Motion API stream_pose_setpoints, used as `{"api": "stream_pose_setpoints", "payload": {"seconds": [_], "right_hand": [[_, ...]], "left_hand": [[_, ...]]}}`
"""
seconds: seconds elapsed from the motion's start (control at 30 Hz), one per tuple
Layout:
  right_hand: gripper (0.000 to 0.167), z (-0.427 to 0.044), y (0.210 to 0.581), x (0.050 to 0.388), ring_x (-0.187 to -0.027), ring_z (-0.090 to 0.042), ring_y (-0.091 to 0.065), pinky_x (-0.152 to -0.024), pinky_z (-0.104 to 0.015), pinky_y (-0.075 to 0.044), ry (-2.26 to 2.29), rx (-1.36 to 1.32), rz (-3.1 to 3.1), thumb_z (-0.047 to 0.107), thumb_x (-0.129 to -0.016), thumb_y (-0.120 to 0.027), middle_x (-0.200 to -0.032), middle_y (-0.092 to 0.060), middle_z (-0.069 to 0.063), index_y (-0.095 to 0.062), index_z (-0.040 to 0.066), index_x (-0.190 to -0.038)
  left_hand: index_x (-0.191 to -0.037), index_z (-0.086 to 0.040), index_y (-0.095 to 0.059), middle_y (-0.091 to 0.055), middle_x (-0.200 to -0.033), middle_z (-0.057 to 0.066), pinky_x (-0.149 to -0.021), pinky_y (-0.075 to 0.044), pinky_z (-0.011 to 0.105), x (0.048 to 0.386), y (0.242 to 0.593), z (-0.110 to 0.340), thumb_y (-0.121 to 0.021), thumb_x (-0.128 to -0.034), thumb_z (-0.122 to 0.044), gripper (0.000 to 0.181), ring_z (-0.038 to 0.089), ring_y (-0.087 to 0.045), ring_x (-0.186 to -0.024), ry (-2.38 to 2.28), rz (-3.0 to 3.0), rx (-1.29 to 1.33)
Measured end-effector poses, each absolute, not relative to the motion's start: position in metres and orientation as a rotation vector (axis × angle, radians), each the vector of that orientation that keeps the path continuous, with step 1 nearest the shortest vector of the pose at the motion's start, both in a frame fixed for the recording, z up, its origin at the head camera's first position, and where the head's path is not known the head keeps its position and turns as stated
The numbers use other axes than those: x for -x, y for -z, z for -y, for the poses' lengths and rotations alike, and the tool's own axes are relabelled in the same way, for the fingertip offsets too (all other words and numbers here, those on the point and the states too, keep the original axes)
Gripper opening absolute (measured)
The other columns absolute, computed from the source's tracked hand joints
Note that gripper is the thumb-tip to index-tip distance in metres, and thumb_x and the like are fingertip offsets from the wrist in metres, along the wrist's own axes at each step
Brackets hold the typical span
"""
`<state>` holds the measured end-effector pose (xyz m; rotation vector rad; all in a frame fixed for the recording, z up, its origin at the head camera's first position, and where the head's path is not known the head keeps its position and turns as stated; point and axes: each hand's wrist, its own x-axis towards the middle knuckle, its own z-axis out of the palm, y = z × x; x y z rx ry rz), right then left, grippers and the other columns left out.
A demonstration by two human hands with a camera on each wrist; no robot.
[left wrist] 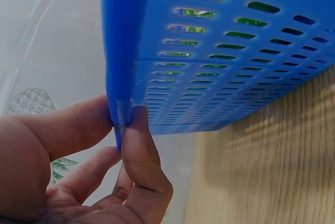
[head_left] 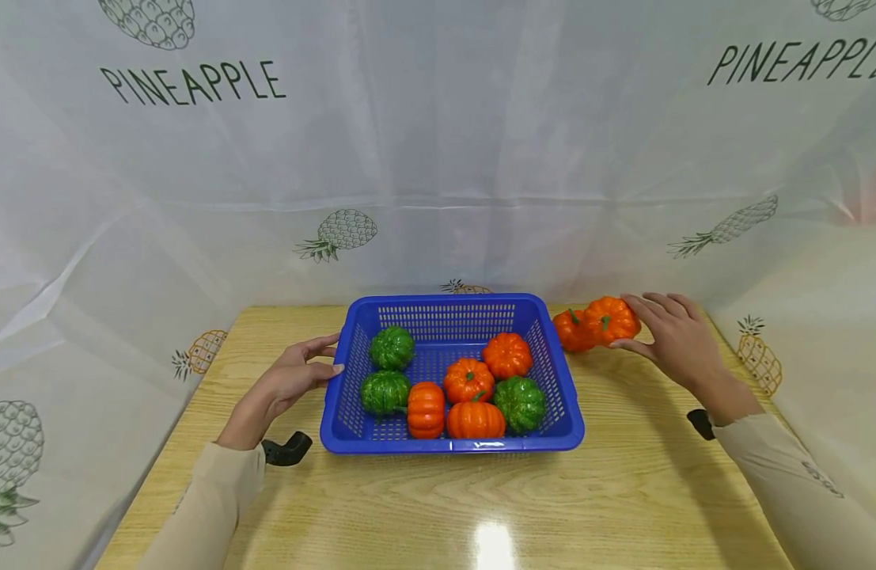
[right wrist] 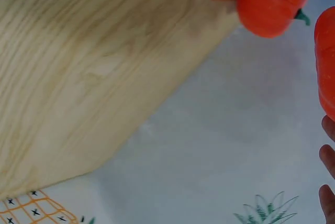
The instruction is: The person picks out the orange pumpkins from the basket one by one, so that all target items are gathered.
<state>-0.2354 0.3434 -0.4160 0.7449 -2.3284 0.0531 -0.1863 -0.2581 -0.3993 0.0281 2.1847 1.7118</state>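
Observation:
A blue plastic basket holds several orange toy pumpkins and three green ones. My left hand pinches the basket's left rim; the left wrist view shows thumb and fingers on either side of the rim. To the right of the basket, my right hand grips an orange pumpkin between thumb and fingers, seemingly raised off the table. Another orange pumpkin stands beside the basket's right wall, partly hidden by the held one. In the right wrist view only some fingertips appear.
The basket stands on a light wooden table. A white curtain printed with pineapples hangs behind and along both sides of the table. Dark wrist devices are worn on both wrists.

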Motion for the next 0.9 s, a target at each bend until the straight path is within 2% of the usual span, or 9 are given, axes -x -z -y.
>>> {"api": "stream_pose_setpoints", "payload": {"seconds": [0.3,0.53,0.73,0.8,0.9], "right_hand": [[0.104,-0.355,0.428,0.236,-0.116,-0.047,-0.060,-0.105,-0.063,-0.043,-0.054,-0.680,2.342,0.085,-0.098,-0.019,-0.115,-0.072,-0.027,-0.064,-0.001,-0.137],[0.105,-0.364,0.437,0.236,-0.120,-0.047,-0.056,-0.108,-0.063,-0.040,-0.080,-0.619,2.416,0.084,-0.097,-0.020,-0.119,-0.071,-0.028,-0.061,-0.003,-0.139],[0.107,-0.370,0.447,0.239,-0.118,-0.047,-0.058,-0.105,-0.063,-0.042,-0.047,-0.559,2.461,0.085,-0.094,-0.020,-0.118,-0.071,-0.029,-0.061,-0.002,-0.142],[0.105,-0.371,0.449,0.239,-0.119,-0.048,-0.059,-0.105,-0.063,-0.042,-0.034,-0.537,2.487,0.085,-0.094,-0.024,-0.119,-0.071,-0.029,-0.060,-0.002,-0.143],[0.094,-0.372,0.453,0.240,-0.121,-0.049,-0.058,-0.105,-0.064,-0.042,-0.023,-0.505,2.534,0.078,-0.097,-0.042,-0.119,-0.071,-0.030,-0.059,-0.002,-0.144]], "left_hand": [[-0.167,0.003,-0.023,-0.036,-0.151,0.033,-0.085,-0.060,0.025,0.185,0.398,0.258,-0.060,-0.1049,0.001,0.072,0.008,-0.069,-0.093,-1.728,-2.178,-0.035],[-0.167,0.002,-0.025,-0.038,-0.150,0.032,-0.085,-0.060,0.025,0.186,0.400,0.257,-0.059,-0.1042,0.002,0.071,0.009,-0.069,-0.092,-1.733,-2.181,-0.020],[-0.167,0.002,-0.025,-0.037,-0.150,0.032,-0.086,-0.060,0.025,0.186,0.400,0.258,-0.060,-0.1044,0.002,0.071,0.009,-0.069,-0.093,-1.734,-2.177,-0.021],[-0.167,0.001,-0.025,-0.038,-0.150,0.032,-0.086,-0.060,0.025,0.186,0.400,0.258,-0.060,-0.1045,0.001,0.072,0.009,-0.069,-0.093,-1.731,-2.178,-0.020],[-0.167,0.001,-0.024,-0.038,-0.150,0.032,-0.086,-0.060,0.025,0.186,0.399,0.258,-0.060,-0.1046,0.001,0.072,0.009,-0.069,-0.093,-1.729,-2.177,-0.018]]}}
